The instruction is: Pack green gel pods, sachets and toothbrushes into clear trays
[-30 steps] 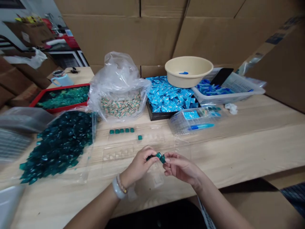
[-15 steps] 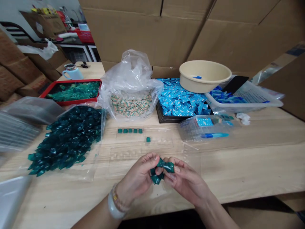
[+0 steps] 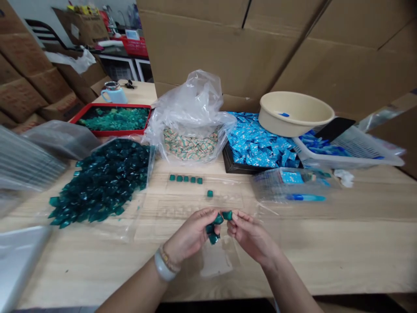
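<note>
1. A short string of joined teal pods [image 3: 215, 226] hangs between the two hands, above the table and touching neither the row nor the heap of pods.
2. Left hand [image 3: 190, 232]: fingers closed on the middle of the string, with the lower pods dangling just below the grip.
3. Right hand [image 3: 250, 237]: thumb and fingertips [image 3: 235, 218] pinched together on the end pod, right beside the left hand's fingers. The hands are almost touching.
4. Left wrist: a pale bangle [image 3: 163, 268] and a thin beaded bracelet.
5. Ahead on the wooden table [image 3: 358, 256]: a row of five single pods [image 3: 185, 179], with one more pod [image 3: 210, 193] just nearer the hands.
6. To the left: a large heap of teal pods [image 3: 104, 182] on a clear plastic bag, and a red tray of green pods [image 3: 112, 118] behind it.
7. Farther back: a clear bag of tan sachets [image 3: 190, 143], blue sachets in a black tray [image 3: 260, 143], and a beige basin [image 3: 296, 114].
</note>
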The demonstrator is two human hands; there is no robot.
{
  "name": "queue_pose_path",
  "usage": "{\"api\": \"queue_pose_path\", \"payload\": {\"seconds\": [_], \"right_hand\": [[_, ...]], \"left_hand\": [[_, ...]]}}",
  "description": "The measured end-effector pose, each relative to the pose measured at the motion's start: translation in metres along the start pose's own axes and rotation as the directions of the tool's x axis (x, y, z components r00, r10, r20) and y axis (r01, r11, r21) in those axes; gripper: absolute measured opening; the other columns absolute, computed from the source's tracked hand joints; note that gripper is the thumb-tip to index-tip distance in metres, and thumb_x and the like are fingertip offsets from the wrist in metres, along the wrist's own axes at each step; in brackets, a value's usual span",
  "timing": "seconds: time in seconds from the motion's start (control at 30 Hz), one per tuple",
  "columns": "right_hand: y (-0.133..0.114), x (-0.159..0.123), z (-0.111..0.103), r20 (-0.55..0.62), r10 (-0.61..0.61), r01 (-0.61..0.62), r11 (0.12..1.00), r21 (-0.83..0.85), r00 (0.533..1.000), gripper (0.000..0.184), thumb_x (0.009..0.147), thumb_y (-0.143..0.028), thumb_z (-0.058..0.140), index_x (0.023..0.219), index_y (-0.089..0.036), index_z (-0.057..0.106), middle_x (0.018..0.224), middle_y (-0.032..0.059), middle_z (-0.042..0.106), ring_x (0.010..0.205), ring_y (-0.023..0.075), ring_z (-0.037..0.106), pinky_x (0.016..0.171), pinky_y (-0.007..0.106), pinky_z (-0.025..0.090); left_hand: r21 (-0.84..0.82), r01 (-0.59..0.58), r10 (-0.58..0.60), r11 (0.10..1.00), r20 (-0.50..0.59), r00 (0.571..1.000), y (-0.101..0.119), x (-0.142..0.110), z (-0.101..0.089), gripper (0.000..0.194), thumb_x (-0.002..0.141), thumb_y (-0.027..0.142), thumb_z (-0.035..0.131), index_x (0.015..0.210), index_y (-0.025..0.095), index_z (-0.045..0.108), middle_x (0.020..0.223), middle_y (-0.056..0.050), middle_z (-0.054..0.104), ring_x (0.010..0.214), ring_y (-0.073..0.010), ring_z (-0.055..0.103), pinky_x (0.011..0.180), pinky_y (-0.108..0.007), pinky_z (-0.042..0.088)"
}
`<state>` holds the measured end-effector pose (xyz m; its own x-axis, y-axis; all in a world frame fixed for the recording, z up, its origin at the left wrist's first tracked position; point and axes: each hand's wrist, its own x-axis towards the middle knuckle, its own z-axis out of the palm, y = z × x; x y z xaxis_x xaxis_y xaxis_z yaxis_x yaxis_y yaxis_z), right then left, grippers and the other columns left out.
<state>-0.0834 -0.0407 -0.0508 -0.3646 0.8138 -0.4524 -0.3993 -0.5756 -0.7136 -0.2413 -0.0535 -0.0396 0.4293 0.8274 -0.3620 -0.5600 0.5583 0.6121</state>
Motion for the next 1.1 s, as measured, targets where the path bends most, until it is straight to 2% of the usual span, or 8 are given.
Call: {"api": "queue_pose_path", "payload": {"seconds": [0.23,0.33,0.4,0.5,0.6,0.7,0.93,1.1], "right_hand": [[0.008,0.002,0.002,-0.167,-0.157,0.095,0.939,-0.331,0.973,0.027,0.064,-0.041,0.064,0.064,-0.016,0.055,0.050,-0.0032,0.043,0.049,0.0087,0.036,0.051,0.023,0.029],[0.013,0.002,0.003,-0.149,-0.397,0.225,0.748,-0.625,0.906,0.020,0.070,-0.038,0.059,0.072,-0.018,0.057,0.062,0.0005,0.050,0.059,0.0127,0.045,0.058,0.026,0.036],[0.012,0.001,0.003,0.025,-0.504,0.335,0.536,-0.775,0.864,0.016,0.074,-0.031,0.056,0.086,-0.021,0.060,0.083,0.0050,0.055,0.076,0.0170,0.050,0.069,0.030,0.039],[0.003,0.000,0.003,0.317,-0.409,0.458,0.314,-0.832,0.856,0.020,0.079,-0.024,0.050,0.096,-0.026,0.060,0.091,0.0064,0.055,0.086,0.0188,0.051,0.075,0.031,0.039],[-0.013,0.004,0.005,0.413,-0.278,0.475,0.214,-0.853,0.867,0.022,0.081,-0.022,0.046,0.099,-0.025,0.059,0.079,0.0048,0.056,0.074,0.0166,0.052,0.066,0.029,0.041],[-0.027,0.017,0.002,0.439,-0.208,0.468,0.117,-0.876,0.874,0.017,0.081,-0.022,0.047,0.092,-0.023,0.059,0.074,0.0037,0.055,0.069,0.0154,0.051,0.062,0.027,0.040],[-0.017,0.083,-0.030,0.410,-0.382,0.325,-0.268,-0.907,0.829,0.012,0.078,-0.021,0.050,0.084,-0.018,0.060,0.082,0.0072,0.058,0.081,0.0208,0.050,0.073,0.035,0.037],[-0.009,0.094,-0.033,0.381,-0.376,0.291,-0.274,-0.917,0.845,0.014,0.074,-0.022,0.056,0.086,-0.019,0.062,0.087,0.0078,0.059,0.086,0.0231,0.049,0.077,0.038,0.036]], "left_hand": [[-0.066,0.097,-0.097,0.993,-0.008,0.995,0.000,0.002,-0.003,0.027,0.067,0.036,0.064,0.073,0.011,0.057,0.059,0.000,0.050,0.054,-0.0075,0.044,0.051,-0.020,0.031],[-0.183,0.162,-0.167,0.970,-0.010,0.986,-0.008,0.006,-0.009,0.025,0.067,0.035,0.064,0.071,0.012,0.055,0.057,0.001,0.048,0.051,-0.0064,0.042,0.048,-0.019,0.029],[-0.250,0.165,-0.181,0.954,-0.044,0.982,-0.011,0.009,-0.013,0.023,0.068,0.033,0.063,0.071,0.011,0.055,0.059,0.001,0.048,0.050,-0.0054,0.042,0.048,-0.018,0.031],[-0.233,0.174,-0.192,0.957,-0.054,0.980,-0.006,0.011,-0.020,0.022,0.069,0.031,0.063,0.070,0.011,0.055,0.061,0.001,0.049,0.052,-0.0056,0.044,0.051,-0.018,0.033],[-0.149,0.216,-0.220,0.965,-0.011,0.976,0.006,0.013,-0.025,0.023,0.070,0.033,0.062,0.071,0.011,0.056,0.059,0.000,0.049,0.053,-0.0068,0.045,0.049,-0.018,0.032],[-0.091,0.210,-0.212,0.973,-0.013,0.977,0.016,0.016,-0.029,0.024,0.070,0.034,0.062,0.072,0.011,0.057,0.061,-0.001,0.050,0.053,-0.0068,0.045,0.048,-0.018,0.032],[-0.043,-0.045,0.032,0.998,-0.265,0.964,0.008,0.031,-0.040,0.027,0.064,0.034,0.067,0.071,0.010,0.057,0.065,0.001,0.050,0.049,-0.0039,0.040,0.047,-0.017,0.029],[-0.085,-0.028,0.005,0.996,-0.266,0.964,0.003,0.031,-0.041,0.029,0.061,0.035,0.068,0.071,0.010,0.057,0.061,0.001,0.049,0.050,-0.0055,0.042,0.048,-0.019,0.031]]}}
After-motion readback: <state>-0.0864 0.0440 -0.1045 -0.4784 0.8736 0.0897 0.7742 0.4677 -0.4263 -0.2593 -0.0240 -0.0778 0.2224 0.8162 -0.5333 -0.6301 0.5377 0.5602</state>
